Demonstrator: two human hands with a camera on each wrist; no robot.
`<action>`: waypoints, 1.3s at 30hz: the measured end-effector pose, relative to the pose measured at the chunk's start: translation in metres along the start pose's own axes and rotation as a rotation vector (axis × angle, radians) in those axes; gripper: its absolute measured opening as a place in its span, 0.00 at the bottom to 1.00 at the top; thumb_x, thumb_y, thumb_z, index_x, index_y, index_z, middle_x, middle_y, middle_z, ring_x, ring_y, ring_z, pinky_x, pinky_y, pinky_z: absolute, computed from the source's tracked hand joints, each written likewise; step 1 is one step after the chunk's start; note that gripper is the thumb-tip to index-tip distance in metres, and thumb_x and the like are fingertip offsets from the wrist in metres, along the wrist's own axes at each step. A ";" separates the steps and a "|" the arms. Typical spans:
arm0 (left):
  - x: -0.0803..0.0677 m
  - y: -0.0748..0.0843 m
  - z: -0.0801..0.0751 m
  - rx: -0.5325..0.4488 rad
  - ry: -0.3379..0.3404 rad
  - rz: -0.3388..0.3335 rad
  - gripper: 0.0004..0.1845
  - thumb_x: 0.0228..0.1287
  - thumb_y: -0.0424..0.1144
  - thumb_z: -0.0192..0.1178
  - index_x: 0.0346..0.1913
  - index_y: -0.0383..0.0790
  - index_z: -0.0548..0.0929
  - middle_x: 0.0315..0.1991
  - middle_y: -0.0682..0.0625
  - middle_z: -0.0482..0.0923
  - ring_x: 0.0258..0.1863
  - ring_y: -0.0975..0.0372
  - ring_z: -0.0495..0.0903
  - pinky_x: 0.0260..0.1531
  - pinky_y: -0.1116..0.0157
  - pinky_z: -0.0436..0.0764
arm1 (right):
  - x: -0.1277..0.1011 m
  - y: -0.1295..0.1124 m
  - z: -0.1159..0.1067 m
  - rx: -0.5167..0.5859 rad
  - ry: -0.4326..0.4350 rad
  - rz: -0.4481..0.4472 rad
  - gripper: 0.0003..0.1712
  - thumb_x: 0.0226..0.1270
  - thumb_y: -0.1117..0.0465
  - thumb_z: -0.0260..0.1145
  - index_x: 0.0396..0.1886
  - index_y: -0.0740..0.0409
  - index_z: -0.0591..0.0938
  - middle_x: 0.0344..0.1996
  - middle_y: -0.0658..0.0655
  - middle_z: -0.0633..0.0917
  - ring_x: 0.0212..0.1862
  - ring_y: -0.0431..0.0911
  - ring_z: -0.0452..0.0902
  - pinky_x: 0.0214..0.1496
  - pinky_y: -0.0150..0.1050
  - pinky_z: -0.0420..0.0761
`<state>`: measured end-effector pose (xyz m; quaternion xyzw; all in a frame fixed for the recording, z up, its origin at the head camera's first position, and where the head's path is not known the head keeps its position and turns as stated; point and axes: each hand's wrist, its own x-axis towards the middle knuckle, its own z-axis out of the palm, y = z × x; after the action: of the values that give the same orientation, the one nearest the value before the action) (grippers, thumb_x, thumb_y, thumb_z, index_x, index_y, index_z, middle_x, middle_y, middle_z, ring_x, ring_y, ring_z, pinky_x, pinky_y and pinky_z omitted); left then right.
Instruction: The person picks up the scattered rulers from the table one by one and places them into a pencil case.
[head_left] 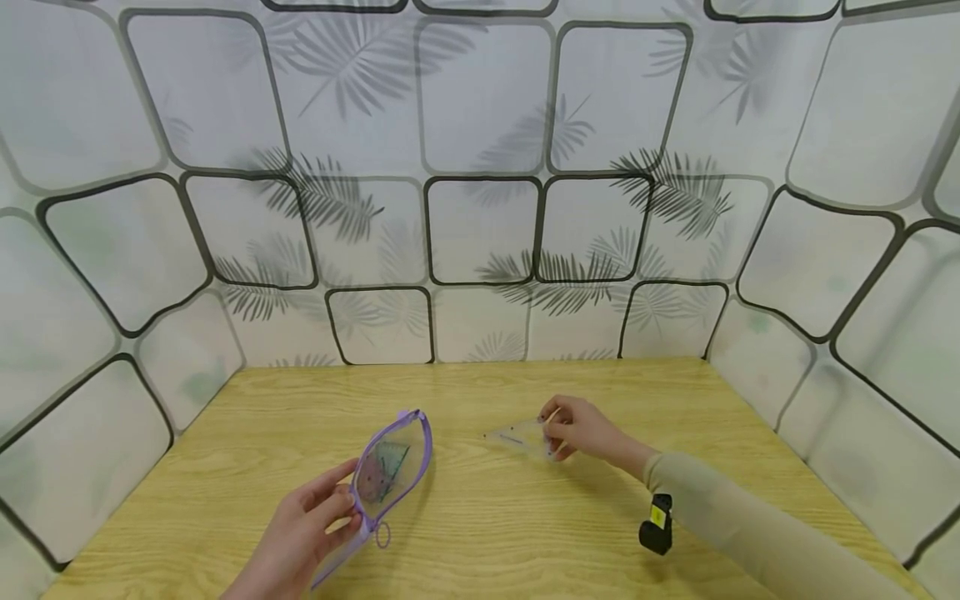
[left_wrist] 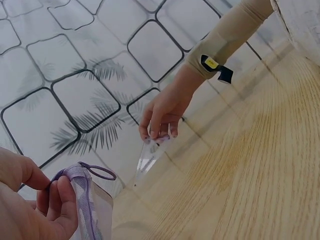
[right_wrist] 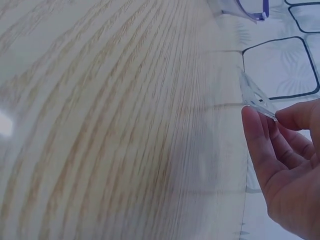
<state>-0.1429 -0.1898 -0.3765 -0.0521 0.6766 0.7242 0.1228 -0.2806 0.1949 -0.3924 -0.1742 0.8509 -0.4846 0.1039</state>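
Pinching a clear plastic set square (head_left: pixel 520 437) by its near corner, the right hand (head_left: pixel 581 429) had thumb and fingertips curled onto that one end, so the rest of the triangle stuck out away from the hand toward the person's left, low over the wooden table (head_left: pixel 750 433). Its long edge ran pretty much sideways, tip aimed at the other hand. Over there the left hand (head_left: pixel 303 525) gripped the lower end of a purple-trimmed see-through pencil pouch (head_left: pixel 392 467), fingers wrapped round the edge by the zipper ring (head_left: pixel 382 534), with the pouch tilted up and away from that hand. I couldn't tell for sure if the zip was open. So the pouch sat off to the left of the set square's tip, a clear gap between them, nothing touching. Right hand was obviously the one nearer the set square; the left was busy with the pouch. Some coloured stuff showed inside the pouch, too blurry to name.
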 end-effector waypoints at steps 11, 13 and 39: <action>0.005 0.002 0.001 -0.003 0.056 -0.004 0.30 0.75 0.31 0.49 0.76 0.33 0.57 0.37 0.55 0.76 0.37 0.66 0.76 0.38 0.70 0.82 | 0.001 -0.006 0.010 0.093 0.022 0.062 0.12 0.71 0.67 0.58 0.50 0.69 0.75 0.33 0.61 0.83 0.29 0.45 0.81 0.33 0.47 0.88; 0.005 0.002 0.001 -0.004 0.058 -0.006 0.30 0.75 0.31 0.48 0.76 0.33 0.57 0.36 0.54 0.75 0.36 0.66 0.76 0.38 0.70 0.82 | 0.000 -0.007 0.013 0.107 0.025 0.071 0.12 0.71 0.67 0.58 0.50 0.69 0.75 0.33 0.61 0.83 0.29 0.45 0.81 0.33 0.46 0.88; 0.012 0.006 -0.018 0.096 -0.107 0.013 0.33 0.75 0.33 0.50 0.76 0.27 0.52 0.36 0.56 0.72 0.37 0.67 0.76 0.43 0.69 0.83 | -0.003 -0.018 0.023 0.186 0.016 0.080 0.15 0.70 0.68 0.59 0.53 0.72 0.75 0.34 0.60 0.84 0.31 0.44 0.82 0.35 0.45 0.88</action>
<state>-0.1572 -0.2065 -0.3750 -0.0030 0.7034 0.6933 0.1566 -0.2662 0.1699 -0.3886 -0.1258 0.8094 -0.5582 0.1323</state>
